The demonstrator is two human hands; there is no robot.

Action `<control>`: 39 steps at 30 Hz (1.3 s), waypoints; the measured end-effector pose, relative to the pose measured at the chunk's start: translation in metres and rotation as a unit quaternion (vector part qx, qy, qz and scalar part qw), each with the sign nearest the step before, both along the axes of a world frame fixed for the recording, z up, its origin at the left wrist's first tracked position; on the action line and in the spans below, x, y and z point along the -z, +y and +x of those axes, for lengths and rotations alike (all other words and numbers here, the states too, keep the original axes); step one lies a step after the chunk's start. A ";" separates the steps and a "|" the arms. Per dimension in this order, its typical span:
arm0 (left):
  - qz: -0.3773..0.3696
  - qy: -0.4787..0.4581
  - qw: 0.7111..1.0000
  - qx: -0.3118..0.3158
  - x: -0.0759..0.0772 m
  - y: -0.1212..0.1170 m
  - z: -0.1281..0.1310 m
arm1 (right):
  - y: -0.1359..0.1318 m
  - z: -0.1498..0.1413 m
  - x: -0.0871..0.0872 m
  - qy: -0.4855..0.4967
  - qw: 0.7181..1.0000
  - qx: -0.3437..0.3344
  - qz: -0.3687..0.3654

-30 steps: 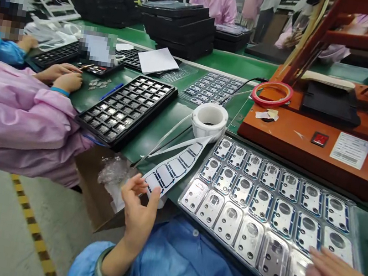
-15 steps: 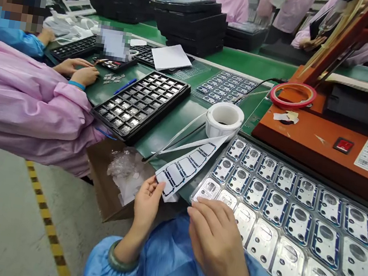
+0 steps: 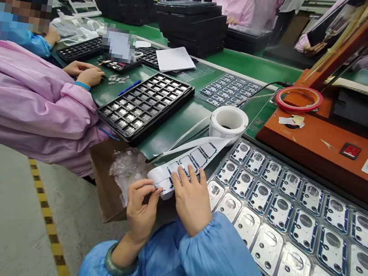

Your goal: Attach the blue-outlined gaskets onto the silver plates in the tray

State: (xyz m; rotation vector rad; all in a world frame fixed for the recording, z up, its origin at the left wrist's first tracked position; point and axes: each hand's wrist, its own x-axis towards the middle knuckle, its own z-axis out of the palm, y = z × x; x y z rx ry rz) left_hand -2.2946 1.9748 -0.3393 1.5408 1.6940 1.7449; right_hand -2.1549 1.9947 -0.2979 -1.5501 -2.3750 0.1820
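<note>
Long white paper strip [image 3: 198,155] w/ dark-blue rounded outlines runs from nr side of thick white ring-shaped roll [image 3: 226,134]. L hand [image 3: 142,205]: thumb + fingertip together, pinching strip's end farthest from roll. R hand [image 3: 193,201]: fingers apart, laid on strip btwn L pinch & roll. Silver metal plates [image 3: 304,227], rounded, in rows to rt of roll.

Bright, even light, pale sheen on metal plates [image 3: 303,234], wide-angle stretch toward the edges
</note>
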 end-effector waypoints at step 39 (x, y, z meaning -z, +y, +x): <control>-0.337 0.081 0.708 0.616 -0.102 -0.024 0.236 | -0.181 0.236 -0.037 0.583 0.687 0.433 0.025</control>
